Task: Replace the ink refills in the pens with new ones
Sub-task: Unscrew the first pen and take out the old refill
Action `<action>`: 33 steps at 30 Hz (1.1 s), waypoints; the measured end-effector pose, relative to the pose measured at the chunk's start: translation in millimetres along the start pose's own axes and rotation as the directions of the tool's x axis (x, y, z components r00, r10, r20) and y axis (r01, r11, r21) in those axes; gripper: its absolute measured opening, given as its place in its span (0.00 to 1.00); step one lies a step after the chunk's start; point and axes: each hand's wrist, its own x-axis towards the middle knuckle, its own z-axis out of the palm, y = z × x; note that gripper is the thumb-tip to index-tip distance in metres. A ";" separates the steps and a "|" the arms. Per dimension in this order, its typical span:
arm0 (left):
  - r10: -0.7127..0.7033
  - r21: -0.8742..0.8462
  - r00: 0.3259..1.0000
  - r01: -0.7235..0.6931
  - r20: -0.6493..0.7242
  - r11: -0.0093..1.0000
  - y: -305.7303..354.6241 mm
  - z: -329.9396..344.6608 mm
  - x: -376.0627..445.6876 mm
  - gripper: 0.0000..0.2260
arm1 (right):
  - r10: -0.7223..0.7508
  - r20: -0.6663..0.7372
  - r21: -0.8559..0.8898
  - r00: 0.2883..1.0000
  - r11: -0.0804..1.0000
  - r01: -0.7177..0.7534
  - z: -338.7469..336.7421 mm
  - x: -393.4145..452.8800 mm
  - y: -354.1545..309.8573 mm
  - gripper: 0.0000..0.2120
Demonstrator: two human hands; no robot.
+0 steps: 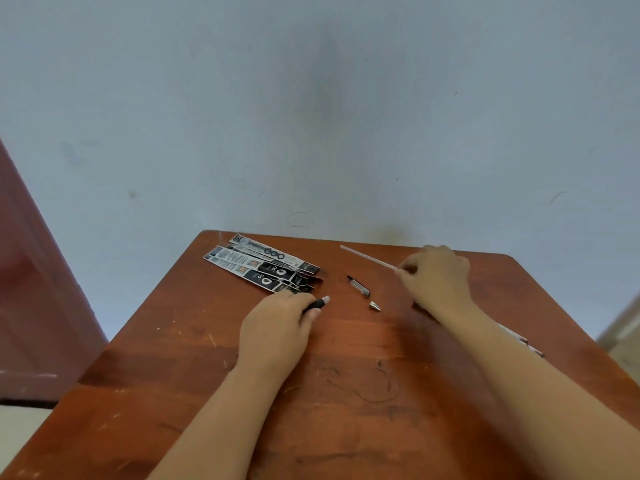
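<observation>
Two hands are working over a scratched wooden table [346,393]. At centre frame, the left hand [277,327] is curling its fingers round a pen barrel [318,303], whose pale open end is poking out toward the right. Right of centre, the right hand [436,275] is pinching a thin clear refill [367,258] that is slanting toward the upper left. Between the hands, a small black pen piece [358,286] and a metal tip [374,305] are lying on the wood. Several refill packets [263,268] are lying fanned just above the left hand.
</observation>
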 end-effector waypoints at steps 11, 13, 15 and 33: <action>0.062 -0.103 0.998 -0.063 -0.018 0.993 -1.2 -1.3 -0.7 0.11 | 0.079 0.096 -0.127 0.992 0.990 -0.066 44.5 19.8 -17.9 0.12; 0.052 -0.123 0.999 -0.053 -0.012 0.991 -0.8 -2.9 0.3 0.11 | 0.069 0.101 -0.102 0.993 0.993 -0.059 39.3 17.9 -17.0 0.12; 0.032 -0.167 0.999 -0.036 -0.026 0.985 -1.0 -5.2 1.4 0.11 | 0.029 0.088 -0.041 0.996 0.999 -0.026 30.5 11.4 -15.0 0.12; -0.290 -0.868 0.942 0.281 0.168 0.409 17.2 -16.7 -1.9 0.16 | -0.404 0.070 0.622 0.912 0.733 0.276 -3.4 -66.9 -18.4 0.08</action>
